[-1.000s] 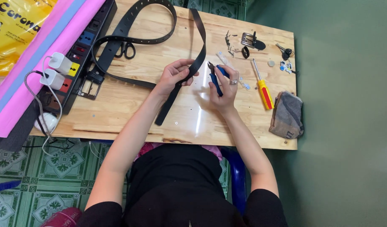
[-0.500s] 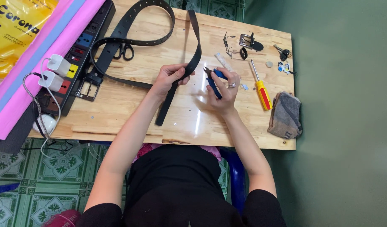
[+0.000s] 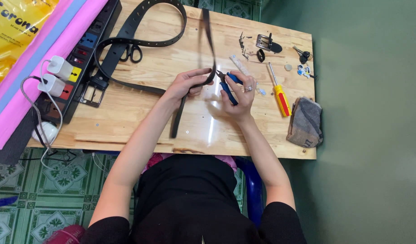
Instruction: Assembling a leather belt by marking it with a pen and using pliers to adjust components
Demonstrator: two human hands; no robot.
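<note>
My left hand [image 3: 186, 84] grips a long black leather belt [image 3: 207, 47] near the middle of the wooden table [image 3: 126, 122]. One end of the belt hangs toward the front edge, and the rest loops to the back left, lined with holes. My right hand [image 3: 240, 92] holds blue-handled pliers [image 3: 227, 84], whose jaws point at the belt right beside my left fingers. A second black belt with a metal buckle [image 3: 91, 94] lies at the left.
A black power strip [image 3: 74, 58] with two white plugs runs along the left edge beside pink and blue rolls. Black scissors [image 3: 131, 53] lie inside the belt loop. A yellow-and-red screwdriver [image 3: 280, 94], a loose buckle [image 3: 263, 43], keys [image 3: 302, 55] and a grey pouch [image 3: 305, 123] sit at the right.
The belt loop has swung and blurs slightly. My hands have shifted a little, keeping the pliers' jaws at the belt.
</note>
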